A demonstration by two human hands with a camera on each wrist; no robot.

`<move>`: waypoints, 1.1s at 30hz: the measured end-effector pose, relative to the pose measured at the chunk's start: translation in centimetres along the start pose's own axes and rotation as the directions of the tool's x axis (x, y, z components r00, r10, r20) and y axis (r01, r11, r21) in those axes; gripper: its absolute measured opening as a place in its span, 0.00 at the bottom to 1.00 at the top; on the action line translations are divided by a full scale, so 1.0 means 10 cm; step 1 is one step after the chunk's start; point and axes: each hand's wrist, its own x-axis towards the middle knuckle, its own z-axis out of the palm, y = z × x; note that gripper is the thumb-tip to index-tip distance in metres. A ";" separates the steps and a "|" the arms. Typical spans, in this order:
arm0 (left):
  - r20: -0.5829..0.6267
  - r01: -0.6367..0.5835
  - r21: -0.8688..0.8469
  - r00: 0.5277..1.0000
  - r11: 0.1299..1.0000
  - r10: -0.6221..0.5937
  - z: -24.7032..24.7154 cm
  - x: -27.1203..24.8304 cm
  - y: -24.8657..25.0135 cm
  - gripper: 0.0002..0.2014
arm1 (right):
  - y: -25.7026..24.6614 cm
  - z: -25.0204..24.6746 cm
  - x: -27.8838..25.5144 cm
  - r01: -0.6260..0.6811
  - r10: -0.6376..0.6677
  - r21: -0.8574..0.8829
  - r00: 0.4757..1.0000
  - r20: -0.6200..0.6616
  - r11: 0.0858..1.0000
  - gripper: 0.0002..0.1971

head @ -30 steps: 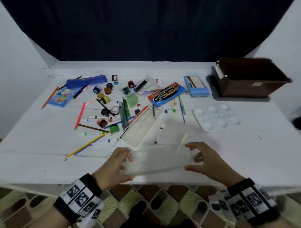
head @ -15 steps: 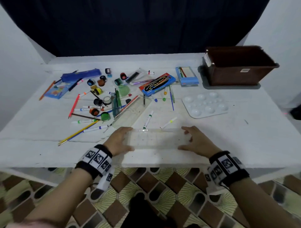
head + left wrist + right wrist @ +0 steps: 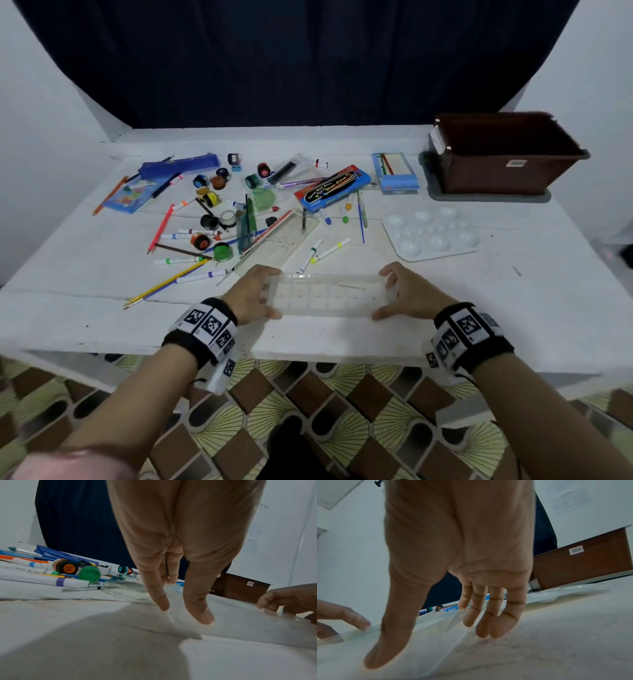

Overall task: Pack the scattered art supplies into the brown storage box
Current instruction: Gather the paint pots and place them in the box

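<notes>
A clear plastic tray [image 3: 329, 294] with a grid of compartments lies near the table's front edge. My left hand [image 3: 253, 294] grips its left end, thumb on the near side and fingers over the far side. My right hand [image 3: 407, 294] grips the right end the same way. In the left wrist view, my left hand [image 3: 183, 613] straddles the clear tray [image 3: 231, 620]. In the right wrist view, my right hand [image 3: 436, 639] spans the clear tray [image 3: 436, 622]. The brown storage box [image 3: 507, 154] stands open at the far right, apart from both hands.
Markers, pencils, brushes and paint pots [image 3: 222, 251] are scattered over the left half. A second clear case [image 3: 277, 240], a blue pencil box [image 3: 334, 192], a light-blue case [image 3: 397, 171] and a white palette [image 3: 431, 233] lie behind the tray. A grey lid [image 3: 486, 197] sits under the box.
The head view has shifted, so hands and table sit higher in the picture. Both hands keep their hold on the tray's ends, and the tray now looks level.
</notes>
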 end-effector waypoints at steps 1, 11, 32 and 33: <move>0.002 -0.014 0.020 1.000 1.000 0.014 0.01 0.04 0.02 0.41 | 0.01 -0.02 0.01 -0.003 0.003 0.003 1.000 -0.011 1.000 0.47; -0.057 -0.002 0.148 0.998 0.989 0.011 -0.02 0.45 0.16 0.35 | -0.02 -0.19 0.20 -0.020 0.026 0.062 0.995 -0.098 0.998 0.43; -0.009 -0.024 0.055 1.000 0.998 0.024 -0.10 0.31 0.08 0.43 | -0.11 -0.29 0.21 -0.040 0.039 -0.022 0.998 -0.051 0.999 0.55; -0.037 -0.055 0.027 0.998 0.998 0.056 -0.18 0.26 0.08 0.42 | -0.21 -0.36 0.19 -0.021 0.019 -0.015 0.996 -0.088 1.000 0.55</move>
